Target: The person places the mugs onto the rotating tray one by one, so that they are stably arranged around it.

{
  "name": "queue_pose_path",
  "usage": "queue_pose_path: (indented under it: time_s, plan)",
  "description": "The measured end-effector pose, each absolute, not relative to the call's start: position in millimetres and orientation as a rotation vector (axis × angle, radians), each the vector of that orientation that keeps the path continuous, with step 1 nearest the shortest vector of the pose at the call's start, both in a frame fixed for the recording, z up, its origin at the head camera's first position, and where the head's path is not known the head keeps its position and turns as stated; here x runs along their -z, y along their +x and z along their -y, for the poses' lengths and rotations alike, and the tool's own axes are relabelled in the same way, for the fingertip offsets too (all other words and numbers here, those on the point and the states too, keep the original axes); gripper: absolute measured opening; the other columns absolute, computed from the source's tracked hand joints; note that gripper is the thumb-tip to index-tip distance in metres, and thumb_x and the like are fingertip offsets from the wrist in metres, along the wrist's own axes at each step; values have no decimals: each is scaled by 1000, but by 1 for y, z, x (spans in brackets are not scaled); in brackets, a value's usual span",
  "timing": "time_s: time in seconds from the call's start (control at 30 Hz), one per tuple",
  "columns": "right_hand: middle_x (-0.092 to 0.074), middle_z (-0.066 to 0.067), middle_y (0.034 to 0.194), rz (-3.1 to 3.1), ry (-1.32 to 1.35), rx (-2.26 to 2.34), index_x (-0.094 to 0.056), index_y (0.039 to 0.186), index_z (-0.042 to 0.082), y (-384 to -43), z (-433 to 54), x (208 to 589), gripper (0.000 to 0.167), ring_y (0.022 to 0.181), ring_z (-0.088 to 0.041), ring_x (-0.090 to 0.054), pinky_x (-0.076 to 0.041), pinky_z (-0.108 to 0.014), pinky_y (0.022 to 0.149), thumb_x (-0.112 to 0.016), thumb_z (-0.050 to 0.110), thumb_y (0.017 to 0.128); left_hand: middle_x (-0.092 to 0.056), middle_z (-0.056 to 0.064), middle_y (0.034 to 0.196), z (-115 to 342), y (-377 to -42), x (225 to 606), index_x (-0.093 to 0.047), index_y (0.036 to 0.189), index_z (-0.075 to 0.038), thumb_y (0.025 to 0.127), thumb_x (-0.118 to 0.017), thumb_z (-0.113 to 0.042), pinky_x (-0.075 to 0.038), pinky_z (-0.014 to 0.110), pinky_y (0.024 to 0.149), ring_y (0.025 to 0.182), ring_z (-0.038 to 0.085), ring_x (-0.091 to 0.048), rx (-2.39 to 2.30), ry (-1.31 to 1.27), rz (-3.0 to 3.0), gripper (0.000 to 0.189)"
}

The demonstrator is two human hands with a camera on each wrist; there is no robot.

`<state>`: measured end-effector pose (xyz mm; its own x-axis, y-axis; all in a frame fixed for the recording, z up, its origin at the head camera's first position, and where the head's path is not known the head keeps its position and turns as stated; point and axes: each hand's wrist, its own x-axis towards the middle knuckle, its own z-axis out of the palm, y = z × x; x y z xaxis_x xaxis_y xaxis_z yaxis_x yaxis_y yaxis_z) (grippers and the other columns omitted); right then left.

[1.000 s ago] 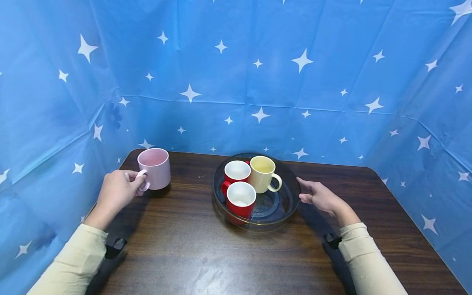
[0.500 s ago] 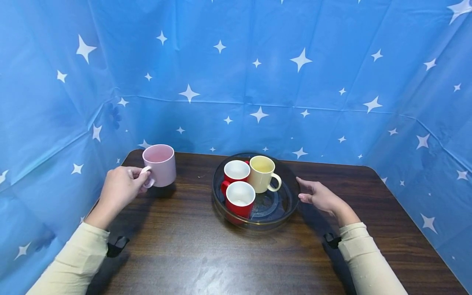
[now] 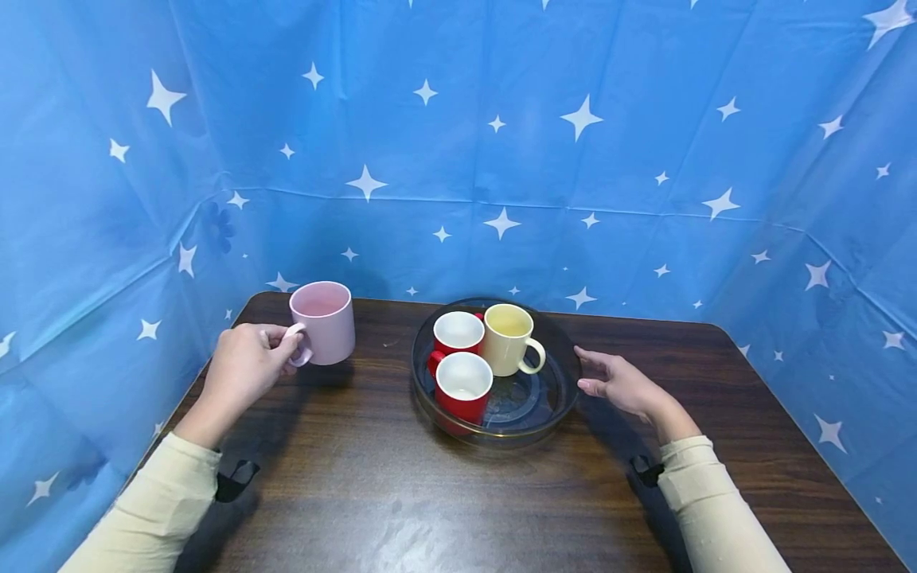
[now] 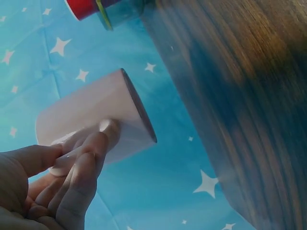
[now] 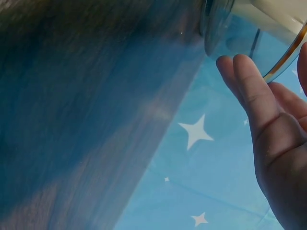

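Observation:
A pink mug (image 3: 333,328) hangs upright just above the table's left side, its handle pinched by my left hand (image 3: 247,362). In the left wrist view the thumb and fingers of the left hand (image 4: 67,177) close on that handle, and the mug (image 4: 96,115) is lifted off the wood. My right hand (image 3: 622,386) rests its fairly straight fingers against the right side of a dark glass bowl (image 3: 516,436). Inside the bowl stand a yellow mug (image 3: 505,350), a red mug (image 3: 464,394) with a white inside, and a second red mug (image 3: 447,344) behind it.
The brown wooden table (image 3: 401,509) ends at a blue curtain (image 3: 430,143) with white stars at the back and both sides. Black straps (image 3: 236,480) sit at both wrists.
My left hand has carried the pink mug to the right and slightly up, closer to the bowl. The right hand and the bowl stay almost where they were.

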<state>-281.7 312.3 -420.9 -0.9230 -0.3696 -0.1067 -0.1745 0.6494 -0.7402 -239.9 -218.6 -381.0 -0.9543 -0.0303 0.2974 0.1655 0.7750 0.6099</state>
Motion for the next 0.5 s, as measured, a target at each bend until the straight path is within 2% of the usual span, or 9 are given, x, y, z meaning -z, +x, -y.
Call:
queue_pose_path:
  time_s: [0.13,0.33,0.5]
  plan:
    - [-42,-34,150,-2621,-417,1146,-30,156,-5,-280,-313,422,64,138,-49,-43,-49,-54,102,-61,8,101,-73,8,68,217,-239,380,-76,107,6,101,-64,-21,-42,30,44,60,20,-68,957,-117,2671,30]
    - [-42,-35,149,-2598,-423,1181,-29,155,-7,-279,-312,422,64,138,-49,-42,-48,-55,103,-61,8,101,-72,4,65,214,-240,378,-78,97,3,100,-65,-20,-40,30,45,55,11,-63,910,-175,2630,26]
    - [-43,-36,148,-2565,-435,1240,-30,153,-9,-277,-313,423,63,137,-50,-44,-47,-56,103,-62,8,101,-72,4,64,211,-239,376,-79,96,1,100,-66,-20,-39,29,45,54,10,-62,898,-208,2614,26]
